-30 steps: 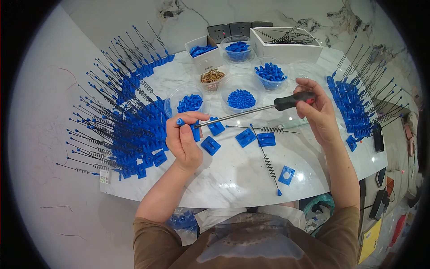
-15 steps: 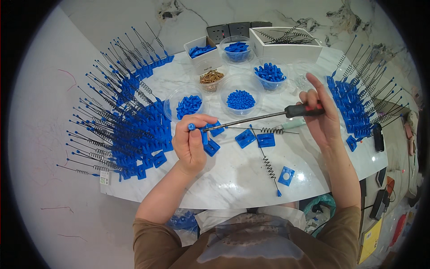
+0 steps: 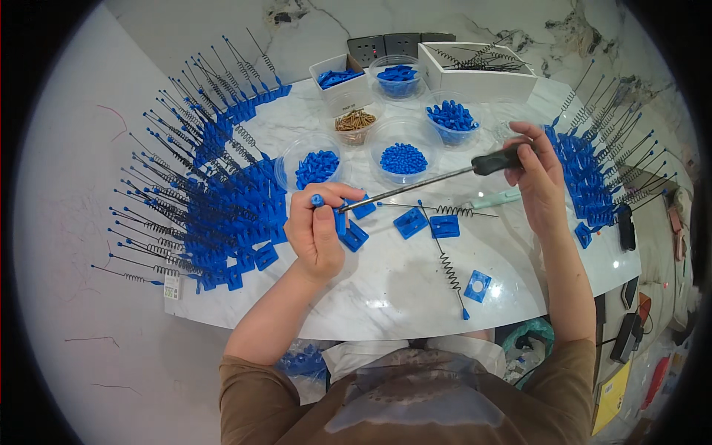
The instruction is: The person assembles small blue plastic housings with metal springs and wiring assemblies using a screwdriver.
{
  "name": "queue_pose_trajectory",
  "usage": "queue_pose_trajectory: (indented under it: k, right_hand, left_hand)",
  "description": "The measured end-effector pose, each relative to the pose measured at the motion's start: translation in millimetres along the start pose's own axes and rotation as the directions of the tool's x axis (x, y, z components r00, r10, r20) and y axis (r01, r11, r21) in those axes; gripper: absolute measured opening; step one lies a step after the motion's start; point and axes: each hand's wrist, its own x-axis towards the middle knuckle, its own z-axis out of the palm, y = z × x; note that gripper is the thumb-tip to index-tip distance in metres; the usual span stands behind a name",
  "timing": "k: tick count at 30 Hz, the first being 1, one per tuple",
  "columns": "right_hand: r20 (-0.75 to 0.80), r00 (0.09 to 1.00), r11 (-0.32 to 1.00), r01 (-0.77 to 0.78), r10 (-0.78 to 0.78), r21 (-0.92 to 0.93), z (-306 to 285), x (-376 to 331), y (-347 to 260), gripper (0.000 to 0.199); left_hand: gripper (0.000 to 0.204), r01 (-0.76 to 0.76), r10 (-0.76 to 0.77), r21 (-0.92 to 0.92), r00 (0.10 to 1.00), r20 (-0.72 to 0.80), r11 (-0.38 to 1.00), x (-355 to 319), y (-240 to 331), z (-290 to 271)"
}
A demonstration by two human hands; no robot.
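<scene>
In my left hand (image 3: pixel 315 237) is a small blue plastic piece (image 3: pixel 318 201), pinched between thumb and fingers, with a rounded blue peg end poking out. My right hand (image 3: pixel 538 170) grips the dark handle of a screwdriver (image 3: pixel 415 188). Its long shaft slants down leftward, and its tip meets the blue piece by my left fingers. Under and around the shaft lie blue square bases (image 3: pixel 410 222). Another blue base (image 3: pixel 477 286) with a pale round centre lies nearer me. One spring wire (image 3: pixel 450 271) points toward me, blue at both ends; another spring wire (image 3: pixel 454 211) lies crosswise.
Crowds of blue bases with upright spring wires (image 3: pixel 237 196) fill the left side; a smaller group (image 3: pixel 582 178) stands right. Behind are clear tubs of blue parts (image 3: pixel 404 159), a tub of brass screws (image 3: pixel 355 122), and a white box (image 3: pixel 478 81) of spring wires. A pale green tool (image 3: pixel 495 199) lies mid-table.
My right fingers have shifted on the screwdriver handle: the raised index finger has curled in and the thumb now lies along the handle. My left hand keeps its hold. The whole view has shifted slightly.
</scene>
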Motion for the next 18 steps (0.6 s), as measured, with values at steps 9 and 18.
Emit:
queue_pose_trajectory:
  k: [9, 18]
  right_hand:
    - [0.189, 0.973, 0.888, -0.198, 0.129, 0.414, -4.0, -3.8, 5.0, 0.024]
    - [0.072, 0.966, 0.868, -0.255, 0.248, 0.426, 20.9, -6.4, -16.7, 0.04]
  left_hand:
    - [0.019, 0.043, -0.045, -0.031, 0.997, -0.066, 0.999, -2.4, -0.4, 2.3]
    - [0.02, 0.002, -0.002, 0.063, 1.0, -0.008, 0.998, -0.8, 0.8, 1.7]
